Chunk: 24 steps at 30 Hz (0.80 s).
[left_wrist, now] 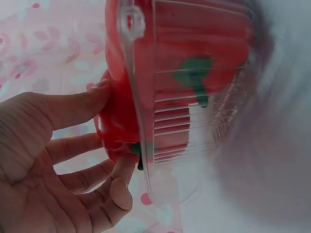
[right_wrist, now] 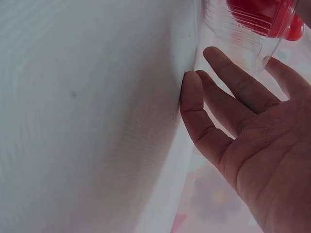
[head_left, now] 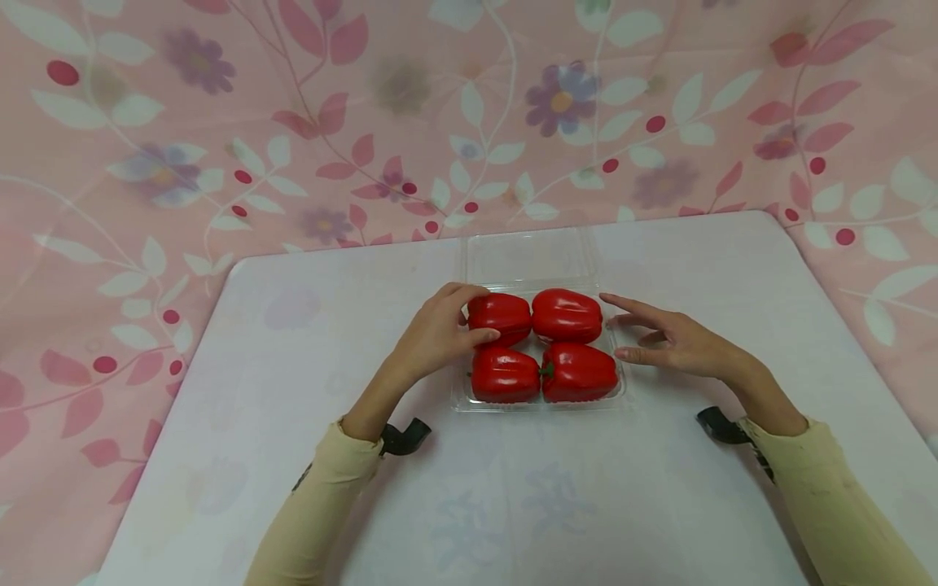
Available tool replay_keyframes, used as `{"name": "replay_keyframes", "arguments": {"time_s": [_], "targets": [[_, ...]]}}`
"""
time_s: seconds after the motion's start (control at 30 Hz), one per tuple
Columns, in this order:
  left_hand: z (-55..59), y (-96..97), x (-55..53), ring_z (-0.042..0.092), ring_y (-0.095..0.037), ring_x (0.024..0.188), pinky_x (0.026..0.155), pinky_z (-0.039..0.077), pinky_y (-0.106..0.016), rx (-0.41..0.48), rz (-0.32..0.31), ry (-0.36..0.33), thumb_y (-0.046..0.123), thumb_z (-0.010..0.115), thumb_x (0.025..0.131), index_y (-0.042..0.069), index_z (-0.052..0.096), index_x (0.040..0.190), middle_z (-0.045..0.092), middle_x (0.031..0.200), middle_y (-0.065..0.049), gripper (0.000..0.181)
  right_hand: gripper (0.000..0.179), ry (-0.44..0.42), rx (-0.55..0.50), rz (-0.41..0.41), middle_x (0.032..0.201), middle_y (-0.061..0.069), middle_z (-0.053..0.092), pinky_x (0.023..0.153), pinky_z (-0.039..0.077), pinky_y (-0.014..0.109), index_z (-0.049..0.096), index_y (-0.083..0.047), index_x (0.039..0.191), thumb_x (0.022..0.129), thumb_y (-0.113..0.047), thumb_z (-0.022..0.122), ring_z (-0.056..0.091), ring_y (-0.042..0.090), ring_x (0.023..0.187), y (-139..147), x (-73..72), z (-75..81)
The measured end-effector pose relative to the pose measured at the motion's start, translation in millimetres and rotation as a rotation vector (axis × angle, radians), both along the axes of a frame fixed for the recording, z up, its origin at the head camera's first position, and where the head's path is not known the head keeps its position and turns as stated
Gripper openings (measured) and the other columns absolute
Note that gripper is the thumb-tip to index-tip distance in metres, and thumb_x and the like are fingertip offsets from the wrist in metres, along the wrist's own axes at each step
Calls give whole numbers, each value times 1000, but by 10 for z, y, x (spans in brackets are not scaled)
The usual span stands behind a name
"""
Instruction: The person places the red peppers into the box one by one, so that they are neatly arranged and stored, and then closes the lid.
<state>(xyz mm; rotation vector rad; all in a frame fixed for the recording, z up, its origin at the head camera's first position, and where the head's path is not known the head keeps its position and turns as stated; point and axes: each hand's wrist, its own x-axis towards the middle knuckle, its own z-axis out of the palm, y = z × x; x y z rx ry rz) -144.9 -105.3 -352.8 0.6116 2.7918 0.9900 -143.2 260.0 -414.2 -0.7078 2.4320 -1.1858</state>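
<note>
Several glossy red bell peppers sit in two rows inside a clear plastic clamshell box [head_left: 462,399] on the table. My left hand [head_left: 438,332] holds the far-left bell pepper [head_left: 506,313] between thumb and fingers. In the left wrist view, that pepper's green stem [left_wrist: 140,158] points toward the fingers, and the box's ridged wall stands close by. Beside the box's right side is my right hand [head_left: 685,343], its fingers spread and loosely bent with nothing held. The right wrist view shows its fingertips [right_wrist: 192,82] low, near the tabletop and the box wall.
The clear lid [head_left: 528,256] lies folded back behind the peppers, toward the far table edge. A white cloth covers the table [head_left: 557,496]. Behind it hangs a pink floral curtain [head_left: 440,106]. Dark straps with black pieces [head_left: 721,425] are worn at both wrists.
</note>
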Motion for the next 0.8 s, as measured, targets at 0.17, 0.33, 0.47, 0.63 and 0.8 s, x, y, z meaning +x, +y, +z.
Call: {"name": "replay_keyframes", "arguments": {"time_s": [0.17, 0.33, 0.47, 0.63, 0.8], "targets": [[-26, -33, -5, 56, -21, 94, 73, 54, -29, 15, -14, 11, 28, 79, 84, 10, 58, 134, 56, 127, -7, 57, 82, 3, 3, -5, 151, 13, 41, 92, 48, 58, 27, -29, 157, 89, -28, 72, 49, 36, 127, 0, 4, 4], [-35, -64, -7, 56, -19, 92, 72, 54, -28, 48, -24, 48, 27, 80, 84, 11, 58, 134, 56, 126, -6, 57, 82, 6, 6, -5, 151, 13, 41, 92, 49, 58, 27, -28, 156, 88, -28, 73, 49, 36, 127, -2, 7, 3], [-33, -81, -12, 56, -18, 91, 72, 55, -29, 67, -44, 68, 26, 80, 84, 11, 60, 131, 57, 123, -5, 54, 82, 7, 3, -3, 150, 12, 41, 92, 49, 58, 27, -27, 156, 88, -28, 73, 49, 35, 127, 0, 7, -2], [-34, -107, -23, 56, -18, 93, 71, 55, -28, 76, -52, 63, 26, 80, 84, 11, 59, 132, 56, 126, -4, 55, 83, 10, -4, -1, 151, 12, 40, 91, 49, 58, 28, -27, 156, 88, -27, 74, 48, 35, 128, 1, 2, -2], [-33, -159, -24, 57, -19, 95, 68, 55, -27, 85, -27, 46, 29, 80, 84, 12, 58, 135, 55, 132, -4, 58, 83, 3, -13, -16, 153, 10, 39, 92, 49, 58, 30, -29, 155, 86, -24, 75, 47, 34, 129, 1, 3, 8]]}}
